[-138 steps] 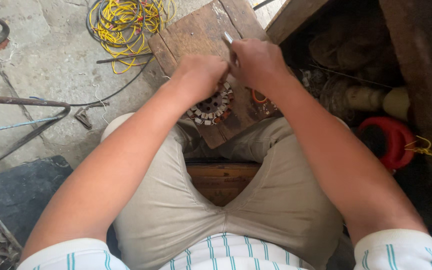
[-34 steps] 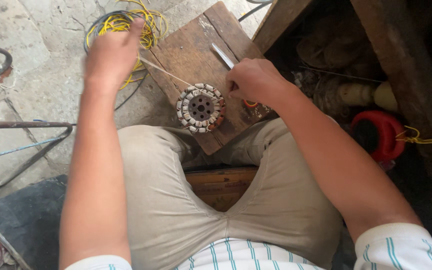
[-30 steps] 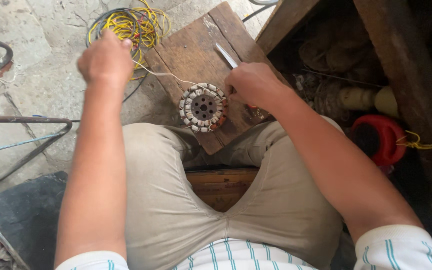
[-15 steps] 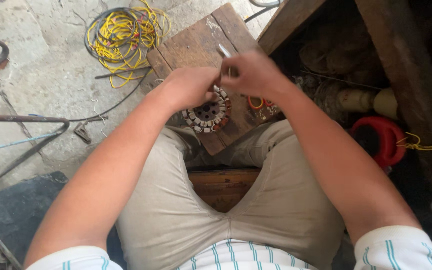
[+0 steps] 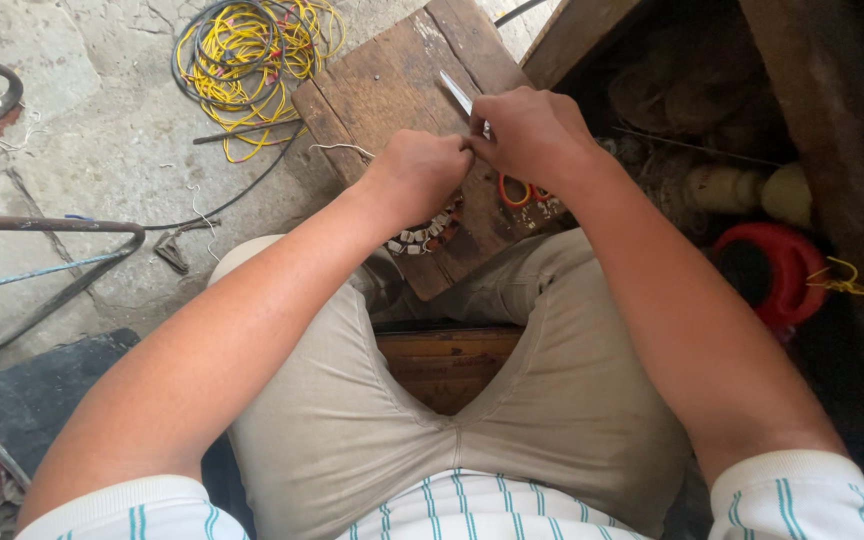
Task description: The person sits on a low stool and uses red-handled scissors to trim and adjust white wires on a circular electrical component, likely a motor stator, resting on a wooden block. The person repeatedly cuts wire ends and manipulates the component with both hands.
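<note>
Repair workshop: wire coils (image 5: 252, 45), worn board (image 5: 392, 90)

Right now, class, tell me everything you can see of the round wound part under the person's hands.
The stator is a round metal ring, mostly hidden; only its lower edge shows, with pale wrapped poles and dark gaps between them. It lies flat on the worn wooden board, near the board's front edge. The left hand covers its top, and the right hand meets that hand above it. Whether either hand touches it cannot be seen.

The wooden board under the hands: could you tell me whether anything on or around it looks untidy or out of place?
The tangled yellow wire coil sprawls loose on the cracked concrete floor beside the worn wooden board. Both hands, left hand and right hand, cover the round wound stator.
</note>
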